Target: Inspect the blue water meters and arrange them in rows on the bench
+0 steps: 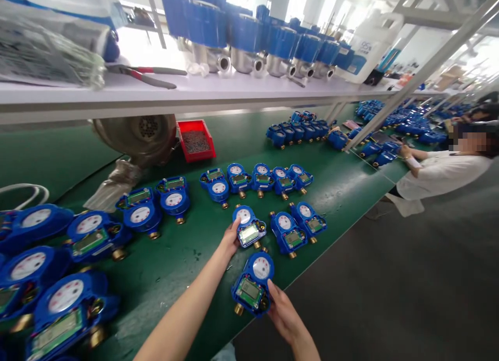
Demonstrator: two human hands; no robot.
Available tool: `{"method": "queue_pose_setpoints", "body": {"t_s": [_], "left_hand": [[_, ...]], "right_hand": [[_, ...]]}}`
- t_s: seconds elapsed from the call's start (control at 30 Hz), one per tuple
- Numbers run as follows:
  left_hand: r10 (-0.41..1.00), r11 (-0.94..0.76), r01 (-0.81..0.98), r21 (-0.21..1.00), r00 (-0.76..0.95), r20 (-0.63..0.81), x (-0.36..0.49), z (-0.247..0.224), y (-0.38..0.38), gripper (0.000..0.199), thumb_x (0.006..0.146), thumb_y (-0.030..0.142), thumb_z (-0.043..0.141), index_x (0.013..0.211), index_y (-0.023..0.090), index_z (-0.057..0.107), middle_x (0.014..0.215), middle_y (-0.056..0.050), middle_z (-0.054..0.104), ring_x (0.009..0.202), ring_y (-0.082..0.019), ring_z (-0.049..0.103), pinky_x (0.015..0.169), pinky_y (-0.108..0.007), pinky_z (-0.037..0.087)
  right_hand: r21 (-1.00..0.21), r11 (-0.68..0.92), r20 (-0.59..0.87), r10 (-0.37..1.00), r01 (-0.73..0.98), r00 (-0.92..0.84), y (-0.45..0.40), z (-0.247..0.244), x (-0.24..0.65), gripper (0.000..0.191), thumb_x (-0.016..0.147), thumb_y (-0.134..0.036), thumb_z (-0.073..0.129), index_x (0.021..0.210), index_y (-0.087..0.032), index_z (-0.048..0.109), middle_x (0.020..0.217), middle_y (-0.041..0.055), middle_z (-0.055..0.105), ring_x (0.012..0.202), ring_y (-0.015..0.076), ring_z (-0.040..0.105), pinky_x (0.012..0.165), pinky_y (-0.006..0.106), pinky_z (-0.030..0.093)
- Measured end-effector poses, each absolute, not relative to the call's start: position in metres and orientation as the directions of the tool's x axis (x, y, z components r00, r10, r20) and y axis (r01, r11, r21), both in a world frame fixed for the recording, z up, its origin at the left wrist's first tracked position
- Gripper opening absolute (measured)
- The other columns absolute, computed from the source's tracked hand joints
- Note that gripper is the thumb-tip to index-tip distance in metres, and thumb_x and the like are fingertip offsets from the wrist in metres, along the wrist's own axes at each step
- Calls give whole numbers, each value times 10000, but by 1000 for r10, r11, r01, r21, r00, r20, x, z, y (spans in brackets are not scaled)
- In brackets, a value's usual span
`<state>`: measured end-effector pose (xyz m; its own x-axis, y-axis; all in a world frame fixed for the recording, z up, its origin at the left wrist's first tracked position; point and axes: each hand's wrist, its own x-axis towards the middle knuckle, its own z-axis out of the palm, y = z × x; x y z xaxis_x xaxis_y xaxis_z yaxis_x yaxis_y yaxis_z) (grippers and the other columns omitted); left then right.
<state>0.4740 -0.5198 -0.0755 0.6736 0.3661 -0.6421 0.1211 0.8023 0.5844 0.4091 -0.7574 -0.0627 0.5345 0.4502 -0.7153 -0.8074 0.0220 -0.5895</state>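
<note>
On the green belt (187,257), no readable print on either blue water meter, left hand (230,240) open-fingered touching one (249,228), right hand (283,311) clasping another's (252,284) edge.

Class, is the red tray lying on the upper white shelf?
No, the red tray lies on the green table, under the white shelf.
</note>
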Motion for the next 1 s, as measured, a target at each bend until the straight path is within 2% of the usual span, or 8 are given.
{"method": "queue_pose_setpoints", "body": {"t_s": [0.1, 0.2, 0.3, 0.53, 0.77, 1.0], "left_hand": [[382, 797, 115, 592, 664, -643, 442, -76, -505, 495, 720, 330, 723, 1156, 187, 536, 844, -51, 701, 628, -147, 666, 619, -296, 554], [419, 784, 112, 611, 631, -653, 412, -74, -488, 575, 707, 276, 743, 1221, 223, 491, 806, -26, 696, 578, -134, 657, 576, -285, 547], [467, 771, 98, 629, 584, -664, 378, -72, -473, 628, 694, 261, 754, 1249, 203, 466, 759, -28, 688, 529, -141, 646, 522, -285, 536], [631, 710, 113, 695, 336, -699, 284, -68, -427, 734, 659, 259, 782, 1304, 174, 443, 744, -69, 697, 516, -176, 655, 466, -284, 519], [640, 691, 165, 704, 314, -701, 243, -61, -392, 754, 641, 287, 791, 1307, 177, 455, 824, -87, 715, 558, -190, 669, 484, -300, 528], [556, 711, 235, 662, 388, -735, 223, -53, -383, 828, 625, 373, 789, 1347, 219, 413, 746, -52, 707, 522, -163, 640, 441, -238, 468]], "right_hand": [[-477, 163, -667, 573, -864, 476, -736, -68, 411, 538, 767, -463, 650, 1166, -111, 571, 1123, 127, 672, 1079, 262, 602, 941, 404, 454], [-406, 209, -662, 604, -890, 444, -734, -73, 411, 561, 769, -439, 654, 1211, -112, 544, 1119, 127, 677, 1058, 262, 617, 952, 424, 454], [-382, 219, -674, 599, -898, 433, -741, -81, 408, 631, 749, -453, 670, 1267, -136, 502, 1122, 121, 678, 1055, 271, 620, 956, 447, 454], [-373, 213, -711, 559, -903, 426, -737, -76, 409, 703, 741, -434, 684, 1329, -143, 431, 1156, 124, 663, 1058, 276, 621, 950, 437, 466], [-393, 186, -753, 497, -900, 431, -731, -62, 404, 799, 706, -435, 710, 1368, -142, 371, 1095, 118, 692, 1002, 270, 650, 939, 423, 478], [-443, 215, -744, 454, -870, 490, -720, -51, 395, 724, 738, -446, 678, 1323, -119, 406, 1008, 111, 721, 960, 266, 668, 923, 422, 489]]}}
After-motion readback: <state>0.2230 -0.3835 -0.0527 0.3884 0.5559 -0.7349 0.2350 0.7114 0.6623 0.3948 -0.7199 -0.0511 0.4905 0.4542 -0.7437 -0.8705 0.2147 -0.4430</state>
